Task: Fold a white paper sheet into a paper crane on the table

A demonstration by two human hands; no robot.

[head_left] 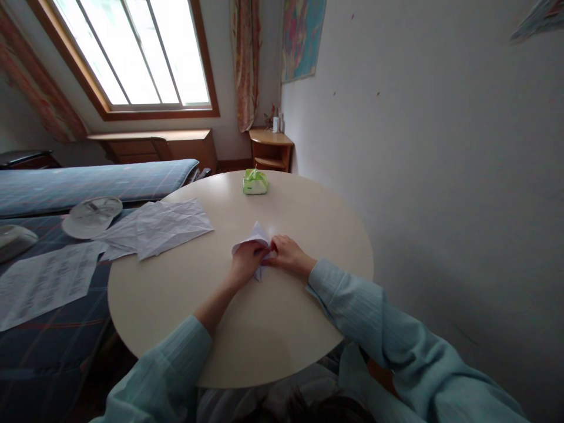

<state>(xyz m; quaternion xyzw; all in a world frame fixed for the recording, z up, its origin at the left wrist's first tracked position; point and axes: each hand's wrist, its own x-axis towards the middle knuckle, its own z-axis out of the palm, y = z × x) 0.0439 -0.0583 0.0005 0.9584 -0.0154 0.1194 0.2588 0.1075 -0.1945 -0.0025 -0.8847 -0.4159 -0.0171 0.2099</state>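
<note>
Folded white paper (254,236), one piece, held in two hands

Item: folded white paper. Location: around the middle of the round worktop (308,211), in front of you. Condition: a peak points away from you, a curved flap spreads to the left, a narrow tip shows below your fingers.

Left hand (250,257): yours, closed over the paper's left part, thumb and fingers pinching it, probably to steady the piece.

Right hand (286,255): yours, fingertips pinching the right edge close against the left hand; the close grip suits small folds. The exact layers pinched are hidden.

Support: the hard, flat surface presumably gives your fingers something to press against.

Creased white sheets (171,226): overlapping at the worktop's left edge, off to the side, which leaves your hands elbow room.

Green tissue pack (255,183): at the far edge, out of your forearms' way.

Printed sheet (50,282) and pale cap (93,215): left, on the plaid couch (94,187).
</note>
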